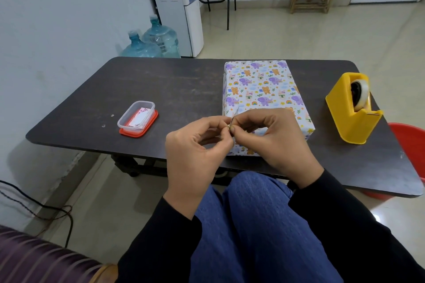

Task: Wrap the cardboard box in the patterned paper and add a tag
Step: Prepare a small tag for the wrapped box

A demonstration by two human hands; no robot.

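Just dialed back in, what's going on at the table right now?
The box sits wrapped in patterned paper on the dark table. The left hand and right hand pinch a small thin piece between them in front of it, too small to identify. The clear container at left holds tags; the yellow tape dispenser stands at right.

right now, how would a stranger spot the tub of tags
On the dark table, look left of the wrapped box. A small tub holding cards sits there. Alone among its neighbours, it is clear with an orange lid beneath.
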